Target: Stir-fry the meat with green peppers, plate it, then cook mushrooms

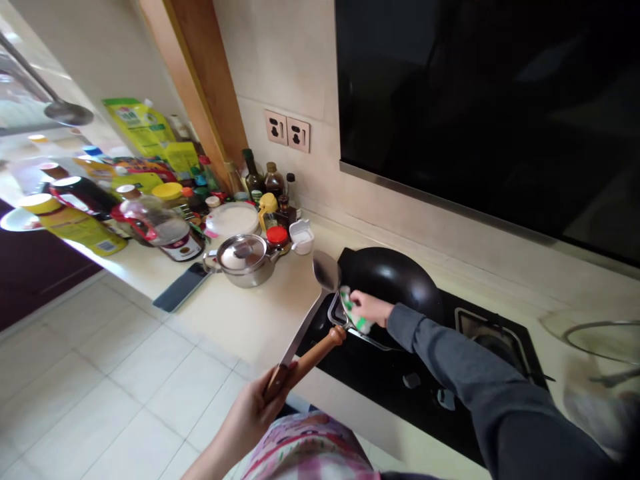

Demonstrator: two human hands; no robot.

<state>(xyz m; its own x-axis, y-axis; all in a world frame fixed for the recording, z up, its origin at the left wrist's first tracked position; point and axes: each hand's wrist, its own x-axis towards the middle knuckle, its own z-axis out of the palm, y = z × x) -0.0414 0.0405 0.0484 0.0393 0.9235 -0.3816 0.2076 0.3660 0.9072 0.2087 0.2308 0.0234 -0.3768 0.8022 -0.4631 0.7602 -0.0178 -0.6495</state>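
Note:
My left hand is closed round two wooden handles together: the handle of a black wok and that of a metal spatula. The spatula's blade points up and away, beside the wok's left rim. The wok is over the left burner of a black glass gas hob. My right hand pinches a white and green cloth against the near left side of the wok, close to where its handle joins. The cloth partly hides the burner's metal surround.
A lidded steel pot, a phone and a white spice box are left of the hob. Several bottles and jars crowd the corner behind. A dark range hood overhangs the back. A glass lid lies right.

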